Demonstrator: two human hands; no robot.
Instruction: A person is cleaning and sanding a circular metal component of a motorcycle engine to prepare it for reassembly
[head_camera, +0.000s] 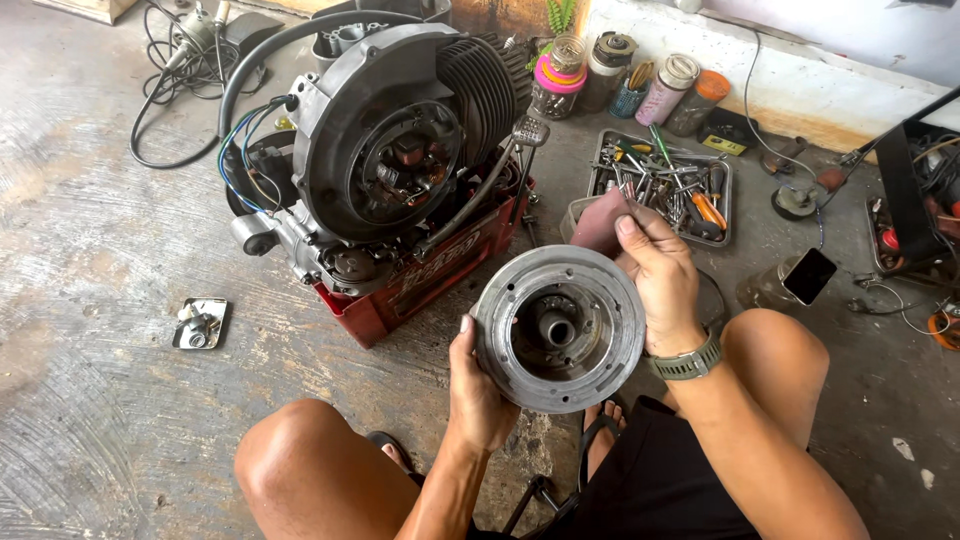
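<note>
Between the knees, above the floor (90, 400), a flywheel (558, 328) is held with its open face up; the left hand (478, 392) is clamped under its near rim, the right hand (658, 275) pressing sandpaper (600, 222) on the far rim.

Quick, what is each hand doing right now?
Left hand: closed on the round grey metal flywheel, gripping its lower left rim.
Right hand: holding the flywheel's right rim, plus a reddish-brown sandpaper piece.

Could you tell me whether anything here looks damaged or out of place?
Nothing stands out as damaged. Both hands, left hand and right hand, hold the round metal flywheel, while the engine sits on a red crate.
</note>
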